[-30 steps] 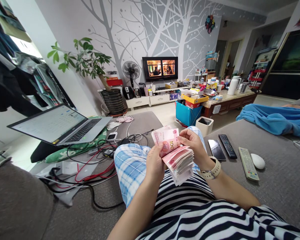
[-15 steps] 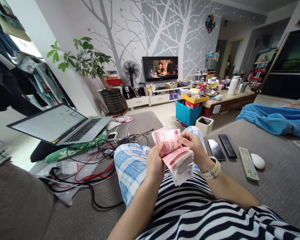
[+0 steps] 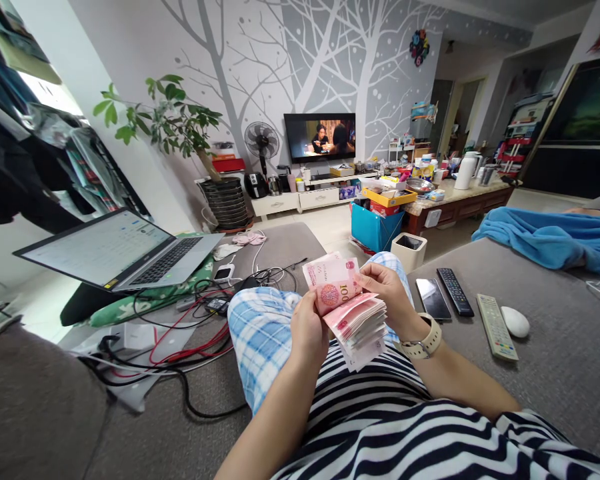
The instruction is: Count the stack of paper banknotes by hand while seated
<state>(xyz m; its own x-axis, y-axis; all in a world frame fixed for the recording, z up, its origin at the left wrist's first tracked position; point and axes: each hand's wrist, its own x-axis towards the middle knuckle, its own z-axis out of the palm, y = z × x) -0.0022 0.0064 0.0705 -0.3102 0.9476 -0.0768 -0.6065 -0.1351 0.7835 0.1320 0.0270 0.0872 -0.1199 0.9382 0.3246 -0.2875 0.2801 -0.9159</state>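
A thick stack of pinkish-red banknotes [image 3: 363,327] is folded over in my left hand [image 3: 310,327], above my lap. My left fingers are closed around its left side, with the thumb on top. The upper part of the notes stands up and shows a printed 100. At the right edge of that upright part, my right hand [image 3: 383,287] pinches a banknote [image 3: 334,283] between thumb and fingers. The lower ends of the stack fan out toward my striped shirt. A pale watch [image 3: 423,339] sits on my right wrist.
Right of me on the grey sofa lie a phone [image 3: 433,299], a black remote [image 3: 455,292], a light remote [image 3: 497,327] and a white mouse [image 3: 515,322]. On the left are an open laptop [image 3: 175,260] and tangled cables [image 3: 195,347]. A bin [image 3: 409,252] stands ahead.
The upright banknote has tilted slightly left and shows more of its face. My left thumb has shifted a little on the notes. Both hands keep their hold.
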